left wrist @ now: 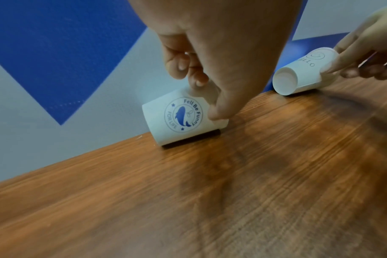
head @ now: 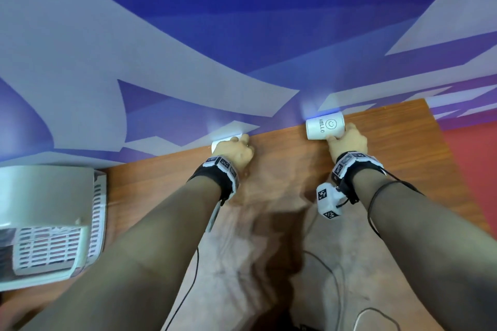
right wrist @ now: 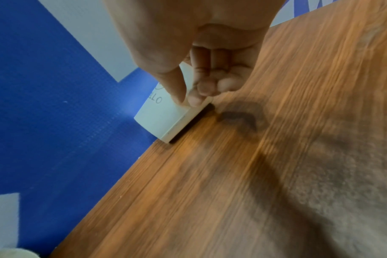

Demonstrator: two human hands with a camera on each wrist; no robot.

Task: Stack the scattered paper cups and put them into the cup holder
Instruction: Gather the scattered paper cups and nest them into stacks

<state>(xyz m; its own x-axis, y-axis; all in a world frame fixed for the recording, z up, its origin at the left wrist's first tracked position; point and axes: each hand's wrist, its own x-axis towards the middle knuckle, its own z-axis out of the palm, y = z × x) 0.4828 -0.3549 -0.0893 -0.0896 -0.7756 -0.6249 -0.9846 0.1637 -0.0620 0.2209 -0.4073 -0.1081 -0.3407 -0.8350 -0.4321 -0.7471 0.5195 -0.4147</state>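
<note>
Both cups lie on their sides at the far edge of the wooden table [head: 282,169], right against the blue-and-grey wall [head: 188,35], so there is no room beyond them; the open room is the bare wood on my side and between my two forearms. My left hand [head: 236,152] has its thumb and fingers curled round the whale-print cup [left wrist: 177,120], pinching it near one end; its long axis runs along the wall edge, but I cannot tell which end is the mouth. My right hand [head: 348,140] grips the HELLO cup [head: 325,126], thumb on its near side and fingers curled over the right-hand end. This cup also lies lengthwise along the wall, its recessed base pointing left toward my other hand, as the left wrist view shows. The two cups are well apart, with clear table edge between them. To my far left a white slotted appliance [head: 53,223] sits on the table, near the wall. The table's right edge lies beyond my right hand, with red floor [head: 478,158] past it.
</note>
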